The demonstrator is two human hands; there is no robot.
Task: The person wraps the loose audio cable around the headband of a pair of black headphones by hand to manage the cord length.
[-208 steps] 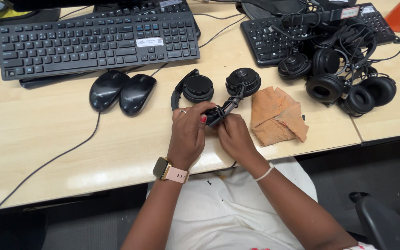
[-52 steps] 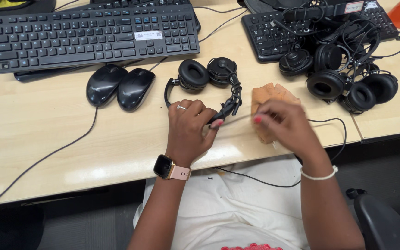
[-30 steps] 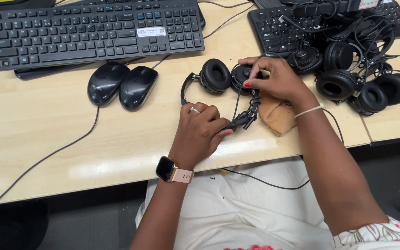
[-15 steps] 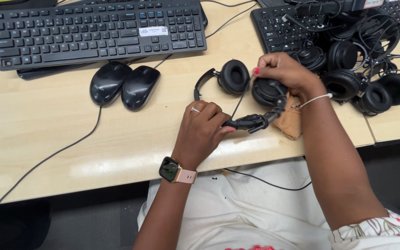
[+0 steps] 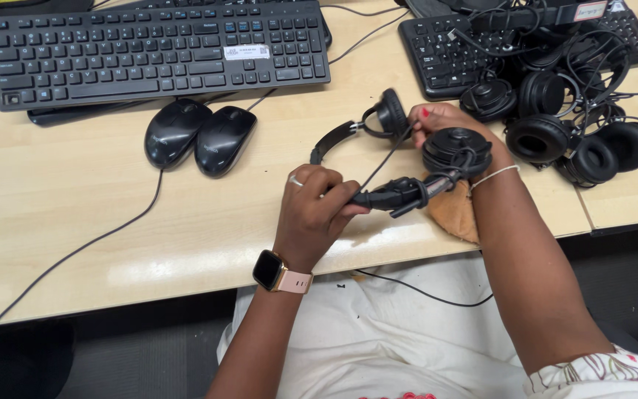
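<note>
Headset (image 5: pixel 437 151), black, with a thin band and two round ear cups, was held just above the front edge of the pale wooden desk (image 5: pixel 75 214), at about one o'clock from the person's lap. One cup stood on edge toward twelve o'clock; the other faced up, its cord looped over it. The left hand (image 5: pixel 315 210) was closed around a coiled bundle of black cable (image 5: pixel 396 196) that ran off the headset. The right hand (image 5: pixel 444 129) gripped the face-up cup, fingers wrapped over its far side. The two hands were apart, the cable stretched between them.

One tan cloth (image 5: pixel 455 214) lay under the right wrist. Two black mice (image 5: pixel 197 137) sat side by side at eleven o'clock from the headset. Two black keyboards were in view, the full one (image 5: pixel 156 52) at ten o'clock and a second (image 5: pixel 452 48) at one o'clock. At two o'clock lay a tangled pile of headsets (image 5: pixel 577 125); their number could not be counted.
</note>
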